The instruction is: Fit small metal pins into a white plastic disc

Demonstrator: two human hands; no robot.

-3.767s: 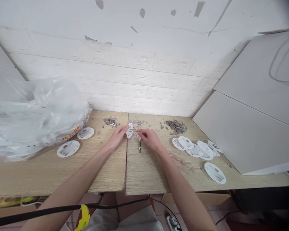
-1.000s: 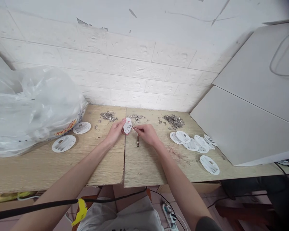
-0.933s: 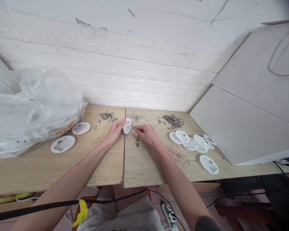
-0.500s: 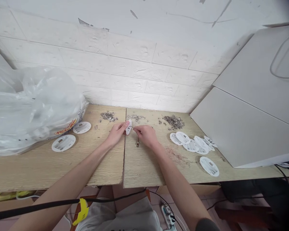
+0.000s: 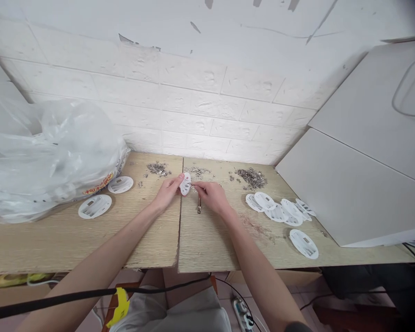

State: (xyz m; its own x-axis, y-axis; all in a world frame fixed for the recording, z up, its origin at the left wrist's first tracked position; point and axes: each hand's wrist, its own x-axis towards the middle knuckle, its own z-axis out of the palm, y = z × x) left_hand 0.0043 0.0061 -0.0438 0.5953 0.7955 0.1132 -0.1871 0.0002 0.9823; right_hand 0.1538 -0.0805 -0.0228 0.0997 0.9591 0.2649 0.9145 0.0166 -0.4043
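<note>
Here, left grip [image 5: 168, 193] pinch-tight on a white disc [image 5: 186, 185], right grip [image 5: 212, 195] likewise, seemingly on a thin tool [image 5: 192, 184].

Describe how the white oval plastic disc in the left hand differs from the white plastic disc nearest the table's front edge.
The held disc is raised, tilted; the front disc lies on the table. The left hand grips the held disc; no hand touches the front disc. Both are white.

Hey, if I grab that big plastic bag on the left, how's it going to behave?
The plastic bag is probably floppy, since its thin film looks creased. It may feel slippery, judging by the glossy highlights. Its bulging sides suggest it's well filled, so it could sag or shift when lifted.
</note>
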